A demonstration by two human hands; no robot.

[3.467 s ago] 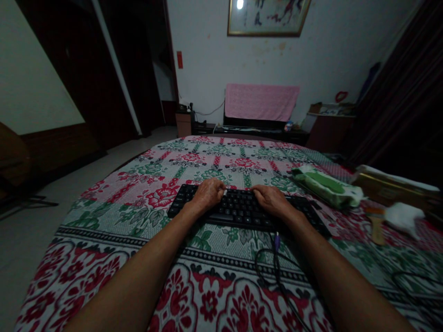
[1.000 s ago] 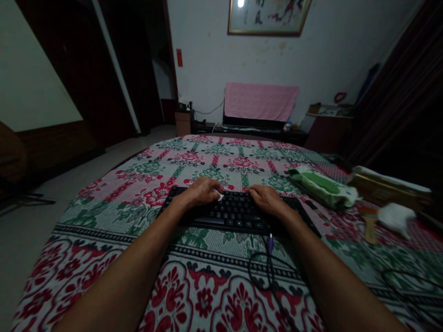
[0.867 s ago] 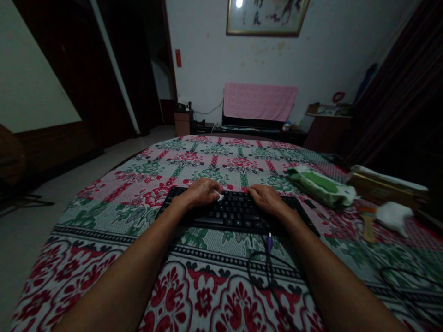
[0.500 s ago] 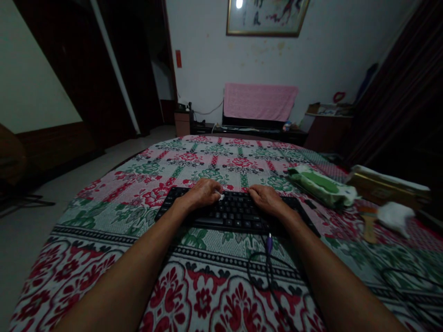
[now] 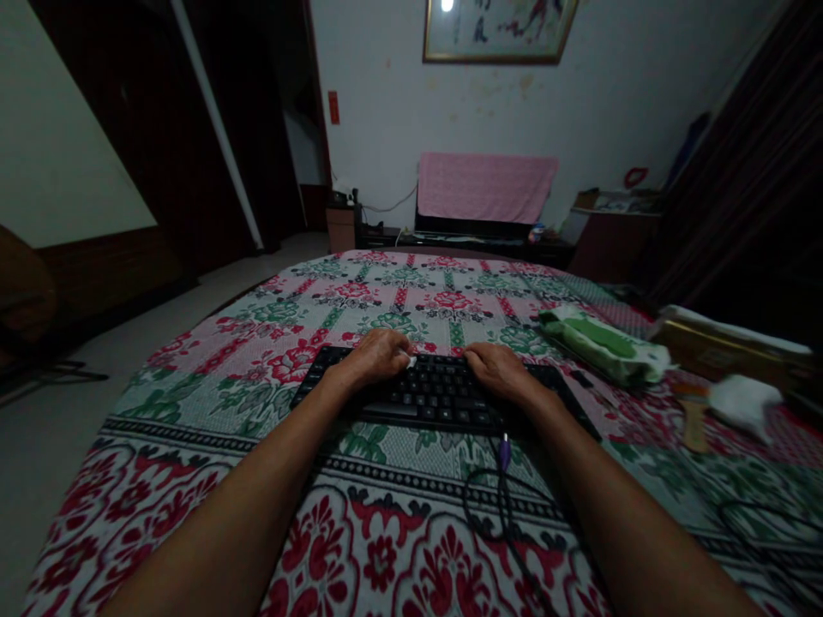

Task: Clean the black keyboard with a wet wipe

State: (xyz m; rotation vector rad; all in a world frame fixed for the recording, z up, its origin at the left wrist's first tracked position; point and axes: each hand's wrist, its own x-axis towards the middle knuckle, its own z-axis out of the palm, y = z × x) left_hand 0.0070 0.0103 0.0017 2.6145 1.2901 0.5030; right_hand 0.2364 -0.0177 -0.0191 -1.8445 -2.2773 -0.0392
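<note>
A black keyboard (image 5: 443, 398) lies on the patterned bedspread in front of me. My left hand (image 5: 381, 353) is closed over its left half, with a scrap of white tissue (image 5: 411, 362) poking out between thumb and fingers; most of the tissue is hidden. Over the right half, my right hand (image 5: 494, 368) has its fingers curled around the keyboard's far edge. A black cable with a purple plug (image 5: 504, 452) lies on the near side of the keyboard.
To the right lie a green and white wipes pack (image 5: 604, 344), a wooden-handled brush (image 5: 694, 420), a crumpled white tissue (image 5: 746, 403) and a golden box (image 5: 733, 347). More black cable (image 5: 759, 514) coils at the lower right. The bedspread (image 5: 379, 480) spreads underneath everything.
The view has shifted slightly, so the objects on the right appear a little farther right. Both hands keep the same places on the keyboard.
</note>
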